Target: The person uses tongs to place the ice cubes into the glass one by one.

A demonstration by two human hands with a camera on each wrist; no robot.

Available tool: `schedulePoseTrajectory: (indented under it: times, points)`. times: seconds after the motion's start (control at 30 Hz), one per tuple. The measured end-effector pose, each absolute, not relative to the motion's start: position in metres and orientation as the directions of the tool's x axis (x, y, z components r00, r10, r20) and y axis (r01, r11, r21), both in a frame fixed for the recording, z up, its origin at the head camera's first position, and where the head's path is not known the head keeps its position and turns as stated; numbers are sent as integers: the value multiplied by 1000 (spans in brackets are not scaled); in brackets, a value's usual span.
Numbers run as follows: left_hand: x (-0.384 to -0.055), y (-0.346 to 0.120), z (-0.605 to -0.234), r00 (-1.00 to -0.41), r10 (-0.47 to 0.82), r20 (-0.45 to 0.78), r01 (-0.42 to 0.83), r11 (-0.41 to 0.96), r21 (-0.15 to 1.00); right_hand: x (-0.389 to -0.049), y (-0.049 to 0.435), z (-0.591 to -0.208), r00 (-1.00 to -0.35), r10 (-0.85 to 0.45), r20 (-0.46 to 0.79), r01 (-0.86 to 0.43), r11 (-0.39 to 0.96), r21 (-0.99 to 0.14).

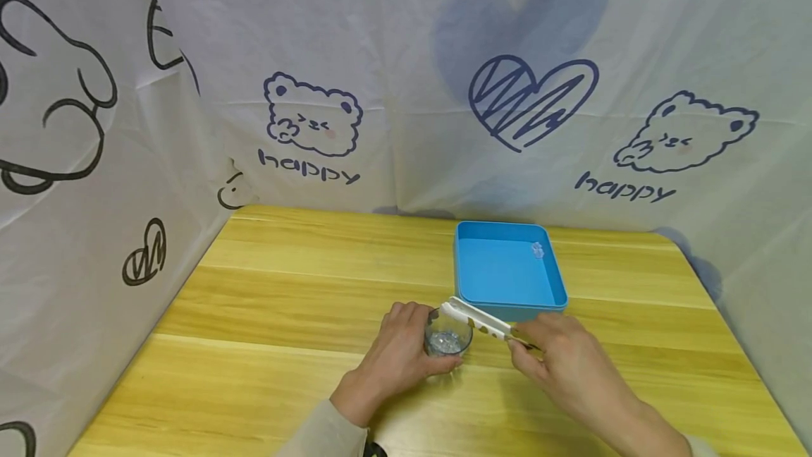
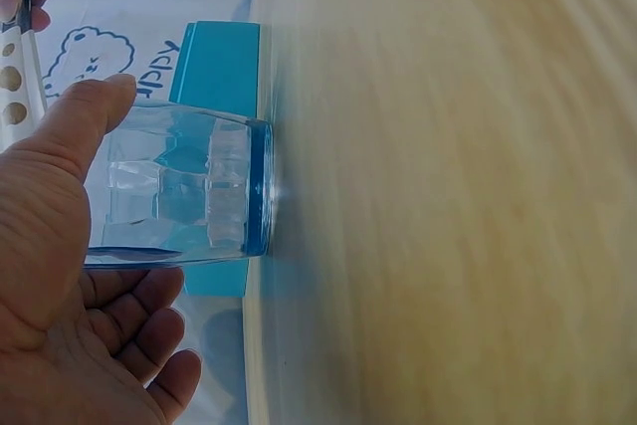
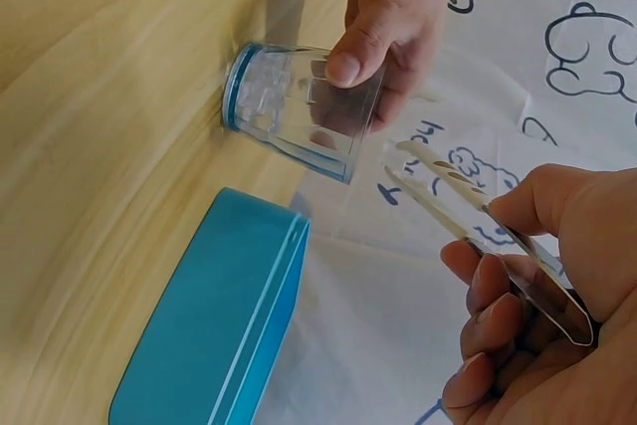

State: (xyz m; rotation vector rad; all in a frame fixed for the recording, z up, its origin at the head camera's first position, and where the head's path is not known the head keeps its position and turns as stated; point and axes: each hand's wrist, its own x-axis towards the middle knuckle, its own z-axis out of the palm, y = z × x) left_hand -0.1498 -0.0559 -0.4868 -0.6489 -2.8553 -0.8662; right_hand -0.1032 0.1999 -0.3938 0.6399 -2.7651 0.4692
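Observation:
A clear drinking glass (image 1: 458, 341) stands upright on the table, with several clear ice-like pieces (image 3: 261, 89) at its bottom. My left hand (image 1: 401, 345) holds it by the side, thumb at the front and fingers around the back. In my right hand (image 1: 574, 362) is a pair of small tongs (image 3: 438, 208), white at the tips with brown spots, pinched between thumb and fingers. The tong tips are over the rim of the glass, slightly apart, with nothing seen between them in the right wrist view. Behind stands a blue open box (image 1: 507, 305) holding one small clear piece (image 1: 537, 250).
The wooden table (image 1: 279, 288) has light yellow boards. White cloth (image 1: 406, 90) with bear and heart drawings hangs behind it and along the left side. The box stands just beyond the tongs, close to the right hand.

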Motion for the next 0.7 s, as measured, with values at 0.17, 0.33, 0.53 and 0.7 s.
schedulePoseTrajectory:
  times: [0.17, 0.33, 0.53, 0.7]
  points:
    - [-150, -56, -487, -903, 375, 211, 429, 747, 508, -103, 199, -396, -849, -392, 354, -488, 839, -242]
    - [-150, -56, -487, -905, 373, 207, 425, 748, 509, -103, 199, -397, -839, -398, 372, -500, 834, -234]
    - [-151, -56, -488, -904, 371, 214, 427, 750, 506, -103, 200, -398, -833, -401, 381, -506, 831, -232]
    - [-151, -56, -488, -905, 369, 212, 424, 749, 508, -103, 200, -398, -837, -396, 376, -500, 834, -234]
